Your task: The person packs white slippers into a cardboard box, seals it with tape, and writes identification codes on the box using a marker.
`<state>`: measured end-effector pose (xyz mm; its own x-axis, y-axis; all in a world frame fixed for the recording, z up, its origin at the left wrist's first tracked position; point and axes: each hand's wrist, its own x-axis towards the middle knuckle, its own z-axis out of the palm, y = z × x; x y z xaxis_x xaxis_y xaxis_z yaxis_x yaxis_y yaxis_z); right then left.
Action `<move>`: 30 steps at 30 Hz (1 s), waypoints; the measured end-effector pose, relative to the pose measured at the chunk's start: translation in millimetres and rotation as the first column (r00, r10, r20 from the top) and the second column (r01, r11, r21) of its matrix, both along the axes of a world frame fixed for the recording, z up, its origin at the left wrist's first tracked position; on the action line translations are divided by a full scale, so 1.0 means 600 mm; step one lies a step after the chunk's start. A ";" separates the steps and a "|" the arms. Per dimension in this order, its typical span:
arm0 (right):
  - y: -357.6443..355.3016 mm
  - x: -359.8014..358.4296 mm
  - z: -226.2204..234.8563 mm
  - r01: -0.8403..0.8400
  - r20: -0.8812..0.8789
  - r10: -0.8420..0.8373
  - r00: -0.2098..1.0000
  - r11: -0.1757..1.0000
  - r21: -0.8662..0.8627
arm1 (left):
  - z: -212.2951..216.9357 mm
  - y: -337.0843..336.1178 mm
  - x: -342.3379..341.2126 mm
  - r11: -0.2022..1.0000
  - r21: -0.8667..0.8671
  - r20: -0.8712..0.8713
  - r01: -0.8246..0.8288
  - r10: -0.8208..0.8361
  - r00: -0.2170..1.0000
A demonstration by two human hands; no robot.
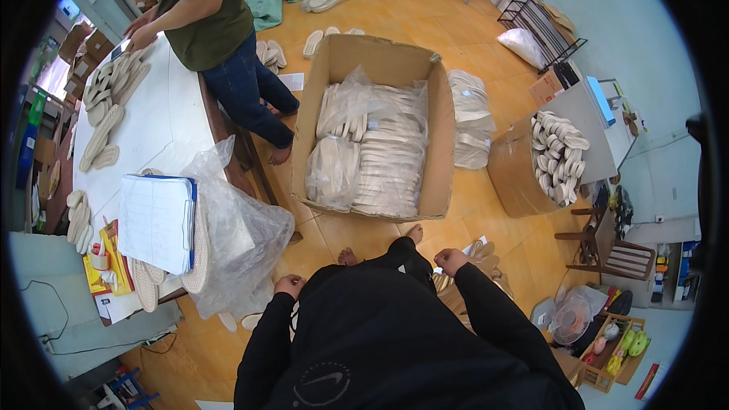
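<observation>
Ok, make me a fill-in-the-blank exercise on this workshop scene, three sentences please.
1. The big cardboard box on the floor holds bagged pale shoe ____.
2. Both hands, left hand and right hand, hold ____.
3. A co-worker in a green shirt stands at the white ____.

Missing words: soles; nothing; table

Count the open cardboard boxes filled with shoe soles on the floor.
2. A large cardboard box stands ahead of the person's feet, packed with bagged soles. A smaller box to its right holds loose soles. Others may be hidden.
</observation>
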<state>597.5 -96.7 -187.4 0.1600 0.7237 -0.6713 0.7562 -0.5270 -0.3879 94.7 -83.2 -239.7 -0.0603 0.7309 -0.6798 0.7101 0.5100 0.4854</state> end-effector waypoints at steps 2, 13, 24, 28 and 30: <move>-0.001 0.002 0.003 0.044 -0.006 -0.044 0.999 0.999 -0.029 | 0.003 -0.002 0.004 1.000 0.019 0.010 0.007 -0.007 1.000; 0.002 0.000 -0.003 0.039 -0.025 -0.039 0.999 0.999 0.005 | -0.017 0.002 -0.001 0.995 0.094 0.016 0.026 -0.027 1.000; -0.002 -0.001 -0.002 0.009 -0.020 -0.009 1.000 1.000 0.011 | -0.014 0.003 -0.004 0.998 0.057 -0.005 0.030 -0.030 1.000; -0.007 0.004 -0.018 0.004 -0.033 -0.003 0.999 0.999 0.036 | -0.023 0.002 -0.007 0.999 0.048 0.001 0.013 -0.013 1.000; -0.009 0.011 -0.031 0.003 -0.057 0.000 0.998 0.998 0.056 | -0.026 0.003 -0.004 0.999 0.046 -0.015 0.004 -0.003 1.000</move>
